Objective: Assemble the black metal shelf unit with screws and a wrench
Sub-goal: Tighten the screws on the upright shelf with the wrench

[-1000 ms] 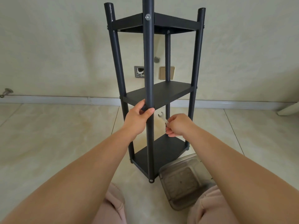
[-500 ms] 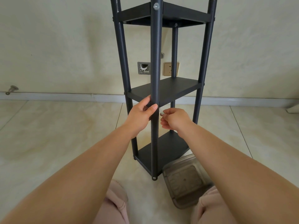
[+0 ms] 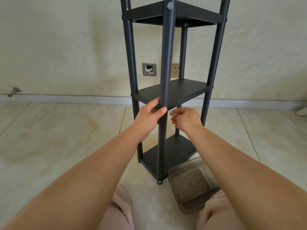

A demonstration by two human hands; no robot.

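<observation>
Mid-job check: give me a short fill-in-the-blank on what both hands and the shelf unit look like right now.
1. The left hand grips the shelf unit's front ____.
2. The right hand pinches a small silver ____ beside that post.
3. The shelf unit shows ____ black shelves.
4. The clear plastic container lies on the ____ by the unit's base.

Missing words: post; wrench; three; floor

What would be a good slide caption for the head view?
Left hand grips the shelf post; right hand holds the wrench beside it.
</observation>
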